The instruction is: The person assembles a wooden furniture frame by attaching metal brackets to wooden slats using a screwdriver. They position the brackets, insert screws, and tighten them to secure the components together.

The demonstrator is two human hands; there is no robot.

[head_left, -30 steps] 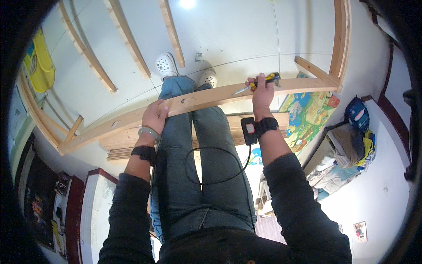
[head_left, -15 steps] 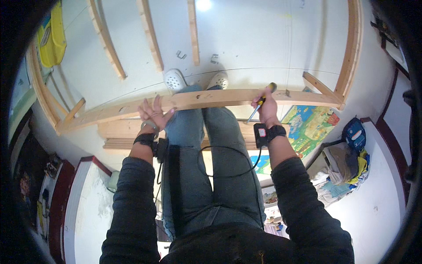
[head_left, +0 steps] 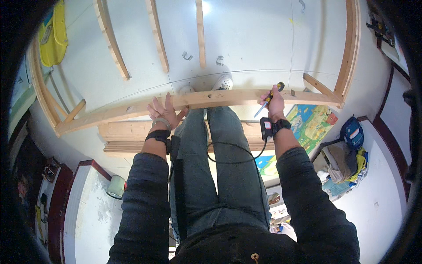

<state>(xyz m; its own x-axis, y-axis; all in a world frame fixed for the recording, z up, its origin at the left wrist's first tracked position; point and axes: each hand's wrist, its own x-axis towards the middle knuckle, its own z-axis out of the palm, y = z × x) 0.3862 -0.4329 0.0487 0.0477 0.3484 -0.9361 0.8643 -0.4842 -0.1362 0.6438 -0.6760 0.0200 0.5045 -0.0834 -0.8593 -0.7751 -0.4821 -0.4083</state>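
A long pale wooden rail point(head_left: 237, 97) runs across in front of my thighs, joined at both ends to a wooden frame point(head_left: 346, 57). My left hand point(head_left: 166, 112) rests on the rail with its fingers spread, holding nothing. At the rail's right part my right hand point(head_left: 276, 105) is closed around a screwdriver point(head_left: 260, 109). Its handle is black and yellow, and its shaft slants down to the left past the rail's near edge. Close to that hand, a small dark metal piece point(head_left: 293, 93) sits on the rail.
Beyond the rail, several wooden slats point(head_left: 158, 39) reach away. Bent metal brackets point(head_left: 187, 56) lie on the pale floor. Stacked boards point(head_left: 127, 131) and a colourful mat point(head_left: 303, 127) are near my legs. A bag point(head_left: 339, 160) stands right, a yellow plastic item point(head_left: 53, 37) far left.
Both hands have shifted a little to the right in view, the left still on the rail. My right hand has turned the screwdriver slightly. My left shoe is now largely behind the rail.
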